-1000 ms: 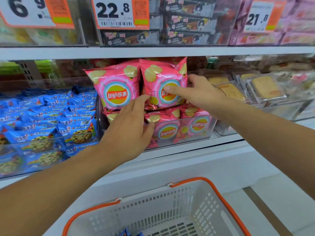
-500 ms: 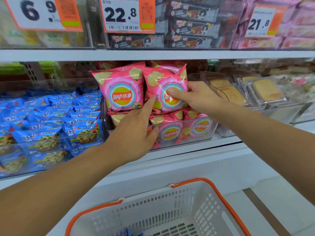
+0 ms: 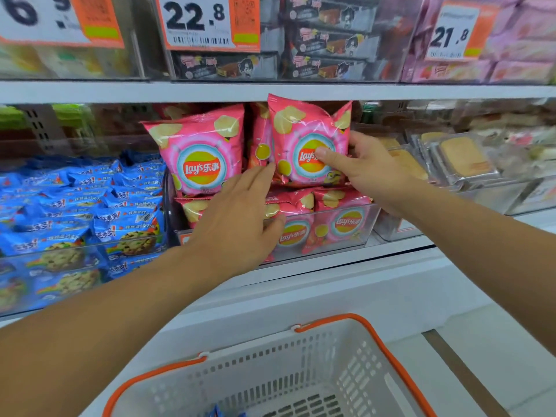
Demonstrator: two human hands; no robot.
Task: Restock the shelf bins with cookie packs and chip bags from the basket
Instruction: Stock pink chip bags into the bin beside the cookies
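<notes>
Pink Lay's chip bags fill a clear shelf bin (image 3: pixel 368 227) at the middle of the shelf. My right hand (image 3: pixel 365 173) grips the right upright chip bag (image 3: pixel 296 133), thumb across its logo and fingers behind its right edge. A second upright chip bag (image 3: pixel 200 152) stands to its left. My left hand (image 3: pixel 237 218) lies with straight fingers against the bags below, fingertips touching the lower left corner of the held bag. Blue cookie packs (image 3: pixel 75 212) fill the bin on the left. The white basket (image 3: pixel 301 371) with an orange rim sits below, a bit of blue packaging at its bottom.
Clear boxes of yellow cakes (image 3: pixel 460 158) occupy the bins on the right. The upper shelf carries dark snack boxes (image 3: pixel 328 43), pink boxes (image 3: pixel 517 40) and price tags (image 3: pixel 207 22). A white ledge (image 3: pixel 346 290) runs below the shelf.
My right hand has lifted the right chip bag higher and set it more upright. My left hand has slid up and right toward that bag's lower corner.
</notes>
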